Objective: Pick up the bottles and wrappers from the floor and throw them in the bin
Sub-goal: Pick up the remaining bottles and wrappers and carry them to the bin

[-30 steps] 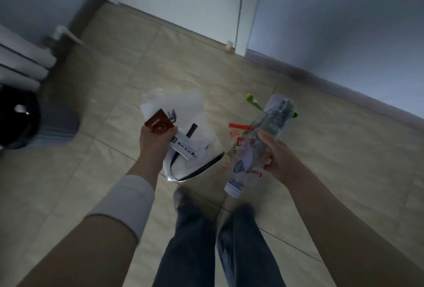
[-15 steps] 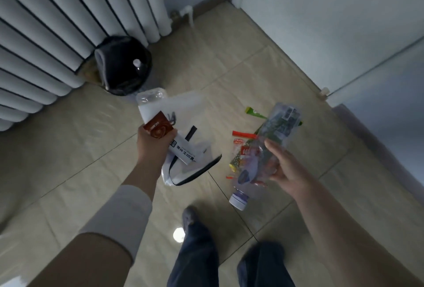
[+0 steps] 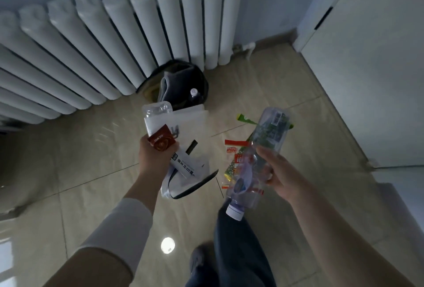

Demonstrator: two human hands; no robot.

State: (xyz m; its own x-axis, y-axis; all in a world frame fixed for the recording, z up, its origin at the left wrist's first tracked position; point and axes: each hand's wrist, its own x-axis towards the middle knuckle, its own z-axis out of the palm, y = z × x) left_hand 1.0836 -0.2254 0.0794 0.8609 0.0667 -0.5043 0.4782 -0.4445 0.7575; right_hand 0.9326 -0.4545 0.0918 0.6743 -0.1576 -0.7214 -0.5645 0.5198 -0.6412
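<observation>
My left hand (image 3: 156,158) grips a bundle of wrappers: a red-brown packet (image 3: 162,141), a white plastic bag with a dark edge (image 3: 190,172) and a clear plastic piece (image 3: 157,110) sticking up at the top. My right hand (image 3: 278,174) holds a clear plastic bottle (image 3: 259,160), white cap pointing down, together with red, yellow and green wrappers (image 3: 234,160). The black bin (image 3: 202,84) stands on the floor against the radiator, just beyond the left hand's bundle. A bottle cap (image 3: 194,91) shows inside it.
A white column radiator (image 3: 114,41) runs along the wall behind the bin. A white door (image 3: 367,68) stands at the right. My legs in dark trousers (image 3: 241,240) are below the hands on the beige tiled floor (image 3: 91,149).
The view has swung left, bringing the radiator and bin to the centre ahead of the hands. Both hands keep the same grip on their loads.
</observation>
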